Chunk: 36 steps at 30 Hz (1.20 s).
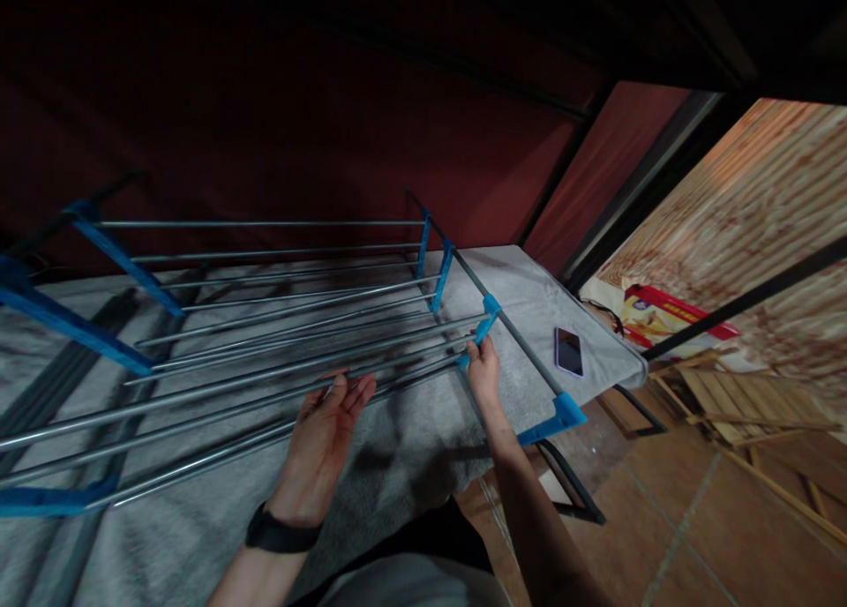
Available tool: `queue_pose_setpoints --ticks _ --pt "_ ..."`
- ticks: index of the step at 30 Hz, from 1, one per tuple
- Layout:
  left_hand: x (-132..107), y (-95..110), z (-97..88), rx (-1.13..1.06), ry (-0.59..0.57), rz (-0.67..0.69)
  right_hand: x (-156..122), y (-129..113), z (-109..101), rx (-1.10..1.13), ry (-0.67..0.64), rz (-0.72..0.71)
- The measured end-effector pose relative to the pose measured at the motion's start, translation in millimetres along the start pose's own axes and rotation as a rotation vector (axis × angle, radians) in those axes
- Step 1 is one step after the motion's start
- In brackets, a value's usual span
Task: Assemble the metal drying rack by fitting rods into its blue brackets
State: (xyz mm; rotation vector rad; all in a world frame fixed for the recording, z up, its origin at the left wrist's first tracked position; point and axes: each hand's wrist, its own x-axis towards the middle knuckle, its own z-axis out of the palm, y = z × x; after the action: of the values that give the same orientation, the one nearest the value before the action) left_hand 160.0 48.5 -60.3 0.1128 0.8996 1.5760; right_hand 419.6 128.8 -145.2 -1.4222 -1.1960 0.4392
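Cradling a metal rod loosely in the left hand above grey cloth, pinching a blue bracket near its end with the right hand; perhaps risking a popped-out rod or twisted bracket through uneven pressure

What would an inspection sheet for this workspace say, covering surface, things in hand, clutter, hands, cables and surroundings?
Surface: grey cloth spread beneath the rack.
Things in hand: metal rods running between blue brackets, forming a rack.
Clutter: phone on the cloth, beyond the rack's right end; dark bars at the left.
Left hand: at a front rod, fingers loosely bent; grip unclear.
Right hand: fingers at a bracket by the rod ends; exact hold unclear.
Cables: none certain; a dark loop beside a red-and-yellow box could be one.
Surroundings: dark red backdrop, wooden furniture, tiled floor.
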Motion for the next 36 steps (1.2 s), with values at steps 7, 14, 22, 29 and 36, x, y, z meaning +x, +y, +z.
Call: queue_pose_setpoints --ticks 7,14,22,29,36 --pt "-1.0 -2.4 -2.1 0.010 -0.033 0.041 -0.6 -2.8 -2.5 -0.055 -0.010 0.023" --pt "-0.4 -4.4 -4.6 0.034 -0.046 0.065 -1.0 -0.8 -1.5 -0.047 -0.006 0.012" --pt "-0.8 -5.7 -3.9 0.046 -0.025 0.070 -0.6 -1.2 -1.6 -0.031 -0.005 0.020" --pt "-0.8 -8.6 -7.1 0.039 -0.091 0.096 -0.1 -5.3 -1.5 -0.032 -0.003 0.045" --pt "1.8 -10.4 -9.2 0.049 -0.065 0.093 -2.5 -3.6 -0.7 -0.063 -0.004 0.005"
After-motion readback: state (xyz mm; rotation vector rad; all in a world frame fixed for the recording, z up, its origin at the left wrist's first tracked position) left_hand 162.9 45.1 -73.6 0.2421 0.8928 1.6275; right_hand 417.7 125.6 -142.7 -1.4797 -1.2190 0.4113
